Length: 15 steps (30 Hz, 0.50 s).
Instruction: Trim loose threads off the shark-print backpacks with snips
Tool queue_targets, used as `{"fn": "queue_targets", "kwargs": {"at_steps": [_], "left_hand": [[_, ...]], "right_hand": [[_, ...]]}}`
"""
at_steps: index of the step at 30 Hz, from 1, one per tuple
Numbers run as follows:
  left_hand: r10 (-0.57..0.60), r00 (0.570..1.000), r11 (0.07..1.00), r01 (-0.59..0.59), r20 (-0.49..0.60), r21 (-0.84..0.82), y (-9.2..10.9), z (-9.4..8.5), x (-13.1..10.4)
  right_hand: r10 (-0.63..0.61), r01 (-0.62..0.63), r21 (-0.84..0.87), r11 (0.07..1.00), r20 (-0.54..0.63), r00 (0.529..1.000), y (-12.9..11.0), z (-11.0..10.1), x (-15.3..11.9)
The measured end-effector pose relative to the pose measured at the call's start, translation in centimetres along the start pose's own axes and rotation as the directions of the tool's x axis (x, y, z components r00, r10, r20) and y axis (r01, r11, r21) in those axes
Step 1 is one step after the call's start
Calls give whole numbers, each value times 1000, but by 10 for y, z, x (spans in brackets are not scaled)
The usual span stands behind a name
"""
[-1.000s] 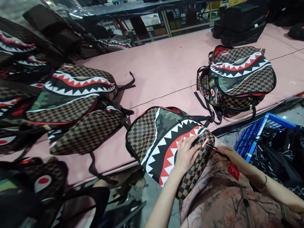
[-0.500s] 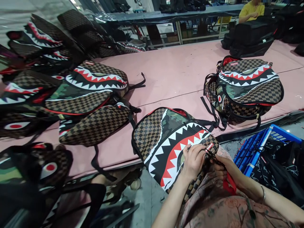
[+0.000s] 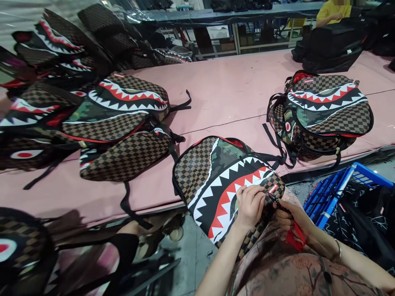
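Observation:
A checkered backpack (image 3: pixel 200 168) with a shark-mouth print lies tilted between the table edge and my lap. My left hand (image 3: pixel 251 205) is closed on its lower side, fingers bent against the fabric near a small red label (image 3: pixel 273 188). In my right hand (image 3: pixel 288 216) is a pair of dark thread snips (image 3: pixel 273 199), their tips close to my left fingertips beside the label. A strip of red cloth (image 3: pixel 296 237) hangs from the right hand. Whatever is pinched between the left fingers is hidden.
Similar backpacks lie piled on the pink table (image 3: pixel 222 94) at left, and more are stacked (image 3: pixel 333 105) at right. A blue crate (image 3: pixel 336 191) of black bags stands beside me. Across the table a person in yellow (image 3: pixel 331 14) sits behind black bags (image 3: pixel 333 45). Another person's knee (image 3: pixel 129 236) shows lower left.
The bag at lower left has shifted down and left, uncovering more of the table and the other person's leg. My hands and the snips have barely moved on the backpack.

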<state>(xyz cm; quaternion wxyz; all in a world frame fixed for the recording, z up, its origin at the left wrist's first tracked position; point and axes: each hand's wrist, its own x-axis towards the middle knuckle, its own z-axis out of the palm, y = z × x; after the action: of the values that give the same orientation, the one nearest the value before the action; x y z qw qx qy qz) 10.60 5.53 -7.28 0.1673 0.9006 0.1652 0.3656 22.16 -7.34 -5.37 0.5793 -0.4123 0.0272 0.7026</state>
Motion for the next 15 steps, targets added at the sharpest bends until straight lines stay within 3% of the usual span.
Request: {"fn": "queue_targets", "kwargs": {"at_steps": [7, 15], "left_hand": [[-38, 999, 999, 38, -4, -6, 0, 1, 1], [16, 1000, 1000, -16, -9, 2, 3, 2, 0]], "right_hand": [[103, -102, -38, 994, 46, 994, -6, -17, -8], [93, -93, -1, 996, 2, 996, 1, -6, 6]]}}
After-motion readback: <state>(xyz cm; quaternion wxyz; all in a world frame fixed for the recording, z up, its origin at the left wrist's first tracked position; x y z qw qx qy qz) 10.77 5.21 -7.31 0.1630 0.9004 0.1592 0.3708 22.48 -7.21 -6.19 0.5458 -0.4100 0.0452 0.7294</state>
